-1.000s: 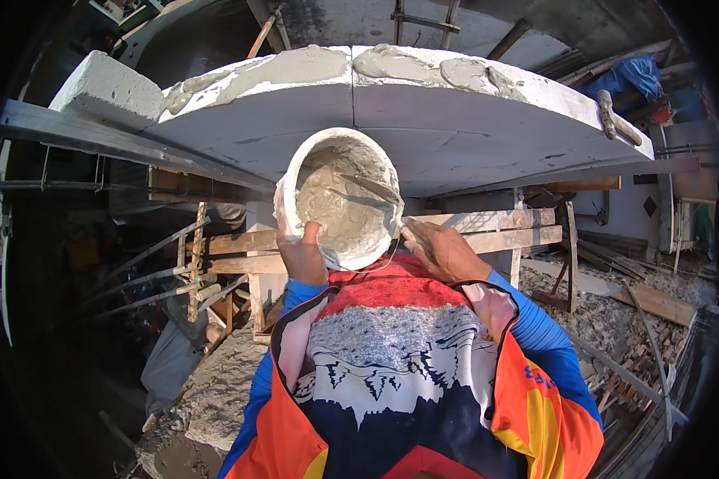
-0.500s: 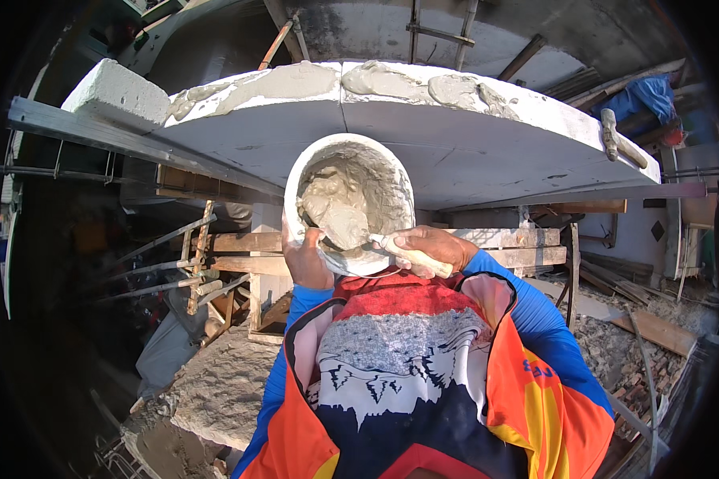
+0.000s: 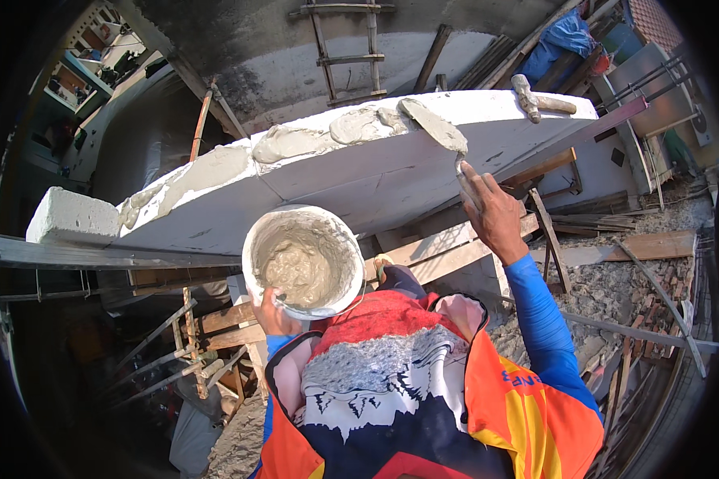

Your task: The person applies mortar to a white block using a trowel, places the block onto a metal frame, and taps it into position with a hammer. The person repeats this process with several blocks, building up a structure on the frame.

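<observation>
My left hand (image 3: 273, 313) grips the rim of a white bucket (image 3: 252, 263), its thumb over the edge. Wet grey mortar (image 3: 299, 271) fills the lower part of the bucket. Out to the right, my right hand (image 3: 491, 209) is closed around the handle of a trowel (image 3: 433, 126). The trowel's blade, coated with mortar, lies at the top edge of a white block wall (image 3: 327, 188). Patches of mortar (image 3: 291, 144) are spread along that edge to the left of the blade.
A hammer (image 3: 535, 102) rests on the wall top at the right. At the left end sits a loose white block (image 3: 76, 217) beside a metal beam (image 3: 96, 255). Wooden planks (image 3: 447, 251) run behind the bucket. A bamboo ladder (image 3: 347, 60) leans beyond the wall.
The trowel has left the bucket and moved up and right to the wall top, carrying mortar. The view has turned, and the bucket now sits lower and further left in it.
</observation>
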### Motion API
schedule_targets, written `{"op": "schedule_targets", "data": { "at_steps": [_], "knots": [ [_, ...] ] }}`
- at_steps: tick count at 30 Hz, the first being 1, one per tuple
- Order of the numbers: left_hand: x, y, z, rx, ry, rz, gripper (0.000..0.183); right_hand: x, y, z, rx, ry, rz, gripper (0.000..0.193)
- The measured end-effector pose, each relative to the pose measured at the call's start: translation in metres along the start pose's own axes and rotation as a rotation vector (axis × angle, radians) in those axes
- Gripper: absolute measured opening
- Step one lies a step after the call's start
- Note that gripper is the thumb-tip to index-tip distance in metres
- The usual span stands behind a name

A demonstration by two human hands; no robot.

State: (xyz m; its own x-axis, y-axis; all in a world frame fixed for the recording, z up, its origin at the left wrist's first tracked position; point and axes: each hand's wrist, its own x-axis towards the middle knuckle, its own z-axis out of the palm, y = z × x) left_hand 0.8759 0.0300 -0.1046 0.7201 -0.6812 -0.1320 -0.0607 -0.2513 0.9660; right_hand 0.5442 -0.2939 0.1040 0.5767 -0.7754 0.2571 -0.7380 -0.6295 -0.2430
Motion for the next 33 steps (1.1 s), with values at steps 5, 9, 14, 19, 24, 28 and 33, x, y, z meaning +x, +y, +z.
{"op": "schedule_targets", "data": {
  "at_steps": [5,9,14,19,24,28,33],
  "knots": [
    [0.01,0.022,-0.009,0.361,0.041,0.379,0.035,-0.078,-0.011,0.051,0.011,0.094,0.117,0.06],
    [0.018,0.01,-0.036,0.834,-0.054,0.632,0.043,-0.067,-0.039,0.055,0.204,0.215,0.183,0.054],
    [0.017,0.033,-0.019,-0.129,0.162,0.011,0.02,-0.027,-0.11,0.064,0.26,0.076,0.205,0.06],
    [0.012,0.03,-0.036,0.459,0.084,0.317,0.02,-0.012,-0.105,0.07,0.144,0.025,0.027,0.069],
    [0.019,-0.021,-0.059,0.074,0.118,0.12,0.021,-0.019,-0.012,0.081,-0.142,0.095,0.213,0.076],
    [0.012,-0.021,-0.066,0.279,0.103,0.185,0.036,-0.093,-0.008,0.104,0.025,0.056,0.34,0.074],
    [0.001,0.039,-0.021,-0.712,0.521,-0.39,0.061,-0.162,-0.036,0.132,0.382,-0.094,0.111,0.07]
  ]
}}
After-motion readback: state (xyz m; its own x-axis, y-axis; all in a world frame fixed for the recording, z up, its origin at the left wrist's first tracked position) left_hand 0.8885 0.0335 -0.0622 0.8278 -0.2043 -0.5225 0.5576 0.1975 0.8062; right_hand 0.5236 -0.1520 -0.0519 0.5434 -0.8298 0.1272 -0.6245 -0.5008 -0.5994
